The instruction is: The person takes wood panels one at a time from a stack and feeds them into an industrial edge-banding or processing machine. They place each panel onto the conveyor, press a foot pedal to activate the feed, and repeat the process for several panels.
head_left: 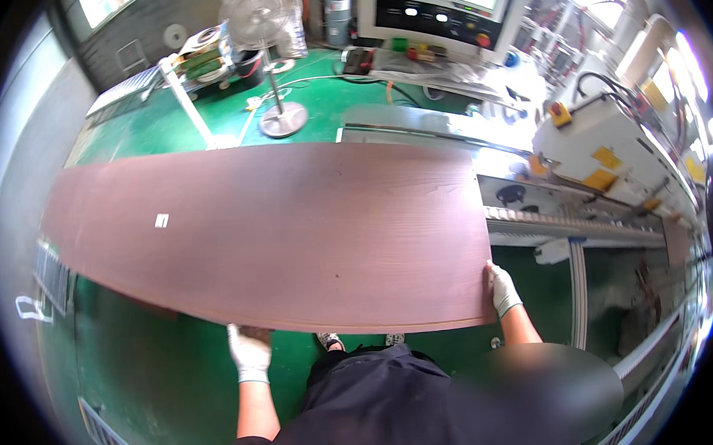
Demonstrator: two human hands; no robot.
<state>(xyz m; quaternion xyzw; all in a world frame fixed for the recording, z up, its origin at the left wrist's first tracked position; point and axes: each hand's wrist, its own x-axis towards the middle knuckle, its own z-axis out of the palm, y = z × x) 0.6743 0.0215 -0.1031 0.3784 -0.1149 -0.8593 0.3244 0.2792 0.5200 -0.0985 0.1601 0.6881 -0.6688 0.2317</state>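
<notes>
Close in, two patterned shoes (330,341) show on the green floor (164,374) below the near edge of a long brown wood-grain panel (294,241). The panel lies flat in front of the person, reaching far to the left, and hides the floor beneath it. The gloved left hand (251,353) is at its near edge; those fingers go partly under the board, so how far they are open I cannot tell. The gloved right hand (504,290) has its fingers bent around the right edge, near the close corner. A small white label (161,221) sits toward the panel's left end.

To the right, a metal rail (578,292) and a slatted track (567,223) crowd the floor, with a pale machine housing (616,151) behind them. Past the far edge stand a pedestal fan (283,120), a dark bucket (249,68) and a control console (443,20) with a lit screen. A grey wall (19,158) closes the left.
</notes>
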